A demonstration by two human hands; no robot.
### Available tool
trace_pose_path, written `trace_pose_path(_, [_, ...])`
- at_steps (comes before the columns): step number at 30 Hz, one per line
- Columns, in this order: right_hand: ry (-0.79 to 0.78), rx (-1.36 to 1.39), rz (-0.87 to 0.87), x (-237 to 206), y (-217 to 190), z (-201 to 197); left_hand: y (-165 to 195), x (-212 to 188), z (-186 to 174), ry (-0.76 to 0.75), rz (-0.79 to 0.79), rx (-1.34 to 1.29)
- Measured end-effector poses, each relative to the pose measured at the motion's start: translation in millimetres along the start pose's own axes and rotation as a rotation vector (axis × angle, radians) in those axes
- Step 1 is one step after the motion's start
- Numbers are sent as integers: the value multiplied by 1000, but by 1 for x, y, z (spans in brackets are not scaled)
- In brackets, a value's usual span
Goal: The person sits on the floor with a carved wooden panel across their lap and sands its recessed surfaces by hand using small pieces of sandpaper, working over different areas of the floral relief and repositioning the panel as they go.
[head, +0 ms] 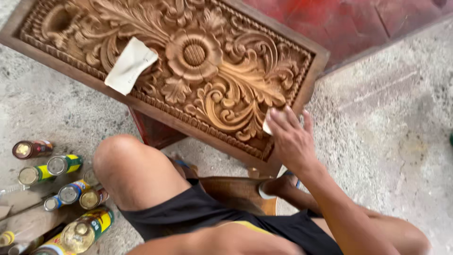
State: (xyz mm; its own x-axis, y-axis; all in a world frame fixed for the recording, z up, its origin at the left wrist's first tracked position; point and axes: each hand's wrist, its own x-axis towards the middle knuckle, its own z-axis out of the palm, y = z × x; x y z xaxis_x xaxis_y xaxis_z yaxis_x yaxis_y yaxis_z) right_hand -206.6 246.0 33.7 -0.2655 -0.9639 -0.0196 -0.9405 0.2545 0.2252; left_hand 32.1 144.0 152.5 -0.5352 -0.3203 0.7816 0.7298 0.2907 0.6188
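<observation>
While the right hand [291, 138] presses a small pale pad [267, 125], fingers flat and closed over it, against the lower right corner of the carved floral wood panel [203, 61], the left hand is out of view. Folded pale sheet [130, 65]: lying on the panel's left half. Cans and bottles [66, 193]: clustered on the concrete floor [387, 123], left of the knee.

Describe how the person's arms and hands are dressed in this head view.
The right hand and its forearm are bare: no glove, sleeve, watch or ring shows. The left hand is out of view; only a bare stretch of arm shows at the bottom edge.
</observation>
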Motion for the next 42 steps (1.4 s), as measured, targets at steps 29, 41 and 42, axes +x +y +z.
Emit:
trace_pose_path(29, [83,354,-26,3,-38,-19,-33,-112,-115,571,-330,790])
trace_pose_path(41, [-187,2210,242,79,98,4,-71,-87,-96,154,-699,1134])
trace_pose_path(42, [-227,2095,187,91,103,2,-75,-80,-99,134,-740,1144])
